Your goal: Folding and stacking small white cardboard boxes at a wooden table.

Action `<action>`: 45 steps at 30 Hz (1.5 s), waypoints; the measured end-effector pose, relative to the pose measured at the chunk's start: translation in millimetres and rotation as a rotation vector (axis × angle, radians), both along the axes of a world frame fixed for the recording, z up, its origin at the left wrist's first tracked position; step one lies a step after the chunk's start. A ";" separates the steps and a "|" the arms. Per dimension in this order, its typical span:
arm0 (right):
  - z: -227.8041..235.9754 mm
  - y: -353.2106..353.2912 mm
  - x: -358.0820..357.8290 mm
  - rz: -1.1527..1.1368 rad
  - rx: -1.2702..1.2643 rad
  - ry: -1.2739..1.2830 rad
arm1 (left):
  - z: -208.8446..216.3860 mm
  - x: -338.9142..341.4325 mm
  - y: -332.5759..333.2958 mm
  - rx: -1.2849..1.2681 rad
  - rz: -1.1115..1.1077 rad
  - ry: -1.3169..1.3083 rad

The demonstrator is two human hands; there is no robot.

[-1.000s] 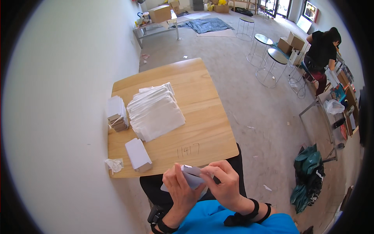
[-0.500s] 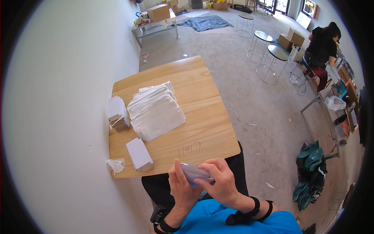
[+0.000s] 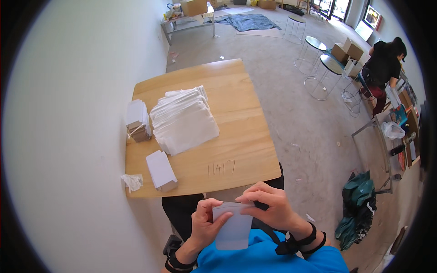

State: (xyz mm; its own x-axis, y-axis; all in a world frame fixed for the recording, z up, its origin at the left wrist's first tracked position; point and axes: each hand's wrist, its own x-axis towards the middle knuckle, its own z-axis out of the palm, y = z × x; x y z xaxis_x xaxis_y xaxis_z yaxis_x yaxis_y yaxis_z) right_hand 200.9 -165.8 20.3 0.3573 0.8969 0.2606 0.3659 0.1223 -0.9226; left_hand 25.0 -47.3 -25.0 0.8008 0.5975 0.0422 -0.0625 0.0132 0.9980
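Observation:
Close to my body, past the table's near edge, I hold a flat, pale folded card piece (image 3: 233, 234) upright. My left hand (image 3: 205, 226) grips its upper left side, thumb across the front. The fingers of my right hand (image 3: 273, 207) pinch its top right edge. Layers seem to part slightly along that top edge. A short stack of white cards (image 3: 160, 168) lies at the near left of the wooden table (image 3: 243, 118). Beyond it stand a taller bundle of white cards with brown edges (image 3: 136, 113) and a fanned pile of white paper sheets (image 3: 186, 125).
A crumpled white wrapper (image 3: 133, 182) lies at the table's near left corner, beside the wall. Round stools (image 3: 331, 64) stand to the far right. A person in black (image 3: 384, 63) works at a cluttered side table, with a dark green plastic bag (image 3: 357, 200) nearer me.
The card piece has come lower and closer to me, turning from tilted to upright with its broad face showing. My right fingers have shifted to its top edge. The view has tilted slightly.

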 end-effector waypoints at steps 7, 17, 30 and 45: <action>-9.1 -4.6 -20.1 -0.035 -0.085 -0.113 | -1.0 -13.0 -14.2 -0.073 0.029 0.059; -27.5 -20.8 -28.8 0.081 -0.157 0.028 | -14.8 -41.4 -19.8 -0.139 -0.138 0.166; -12.0 8.4 -15.7 0.006 0.261 0.105 | -5.9 -20.9 16.4 -0.569 -0.826 -0.002; -54.0 -2.9 -28.7 0.042 0.051 1.048 | 28.8 11.4 47.8 -0.279 0.028 -0.435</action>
State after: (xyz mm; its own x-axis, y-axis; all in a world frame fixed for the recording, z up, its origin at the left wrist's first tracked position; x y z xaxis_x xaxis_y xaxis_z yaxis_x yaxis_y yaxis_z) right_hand 172.2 -168.7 -33.7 0.3949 0.9104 -0.1232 -0.6184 0.1642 -0.7685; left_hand 36.3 0.5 3.8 0.7280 0.6547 0.2035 -0.4752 0.2678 0.8382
